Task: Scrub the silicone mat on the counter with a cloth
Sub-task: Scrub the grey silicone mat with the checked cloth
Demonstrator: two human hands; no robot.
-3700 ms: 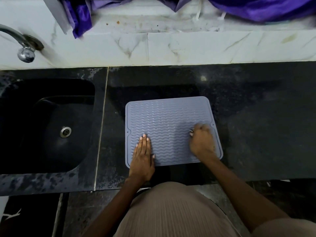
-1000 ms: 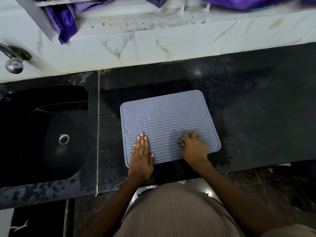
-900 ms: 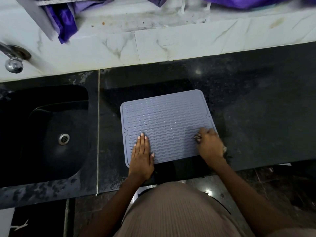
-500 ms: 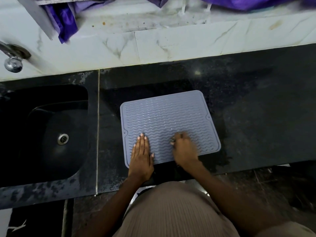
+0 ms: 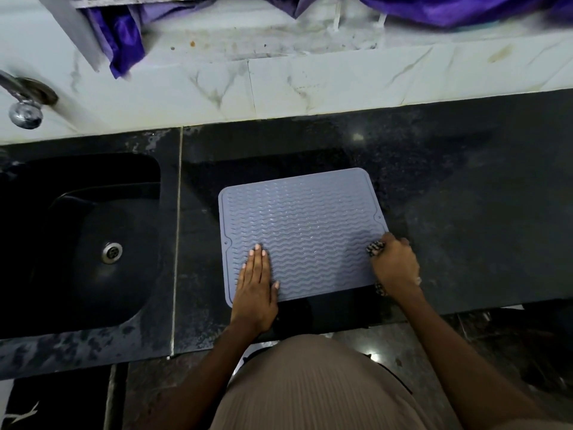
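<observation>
With my left hand (image 5: 255,276) pressed flat on the near-left of the grey silicone mat (image 5: 302,231) lying on the black counter (image 5: 465,218) and my right hand (image 5: 395,263) bunched around the cloth (image 5: 375,247) at its right edge, a hard stroke could slide off or skew the mat.

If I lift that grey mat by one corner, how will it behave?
The silicone mat lies thin and flat, so it will probably droop. The left hand presses it down, suggesting it slides on the glossy counter.
</observation>
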